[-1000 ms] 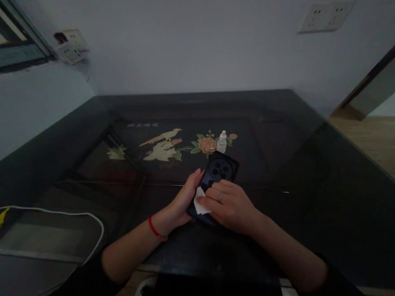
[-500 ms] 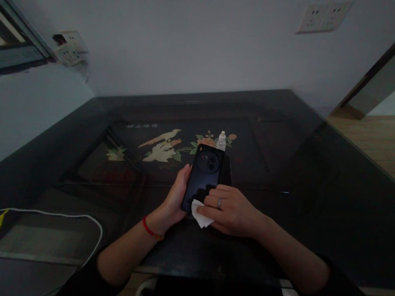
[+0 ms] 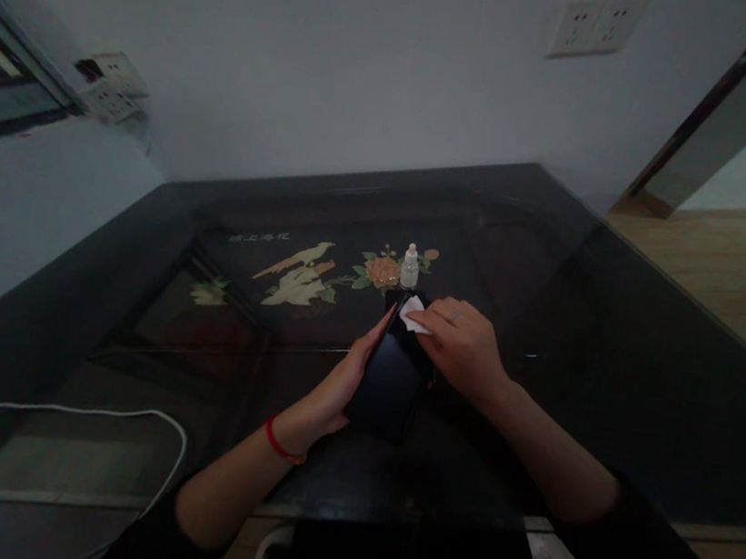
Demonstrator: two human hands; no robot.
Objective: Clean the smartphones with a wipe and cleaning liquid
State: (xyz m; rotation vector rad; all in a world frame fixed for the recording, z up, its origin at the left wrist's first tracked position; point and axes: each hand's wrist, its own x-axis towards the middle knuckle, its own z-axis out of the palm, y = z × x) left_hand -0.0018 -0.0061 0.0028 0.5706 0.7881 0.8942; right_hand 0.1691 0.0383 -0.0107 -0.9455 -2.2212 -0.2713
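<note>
My left hand [image 3: 340, 385] grips a dark phone [image 3: 390, 383] by its left edge, holding it above the dark glass-topped table [image 3: 575, 361]. A red cord circles that wrist. My right hand [image 3: 464, 347] pinches a small white wipe [image 3: 413, 313] against the phone's far end; a ring shows on one finger. A small clear dropper bottle [image 3: 409, 266] stands upright on the table just beyond the phone, beside a painted flower.
A white cable [image 3: 81, 412] with a yellow tag loops across the table's near left. Bird and flower artwork [image 3: 308, 276] lies under the glass. Walls close off the back and left, with sockets [image 3: 588, 28] on them. Wooden floor opens to the right.
The phone has turned in my left hand, so its camera ring no longer shows. My right hand has carried the wipe from the phone's near end up to its far end.
</note>
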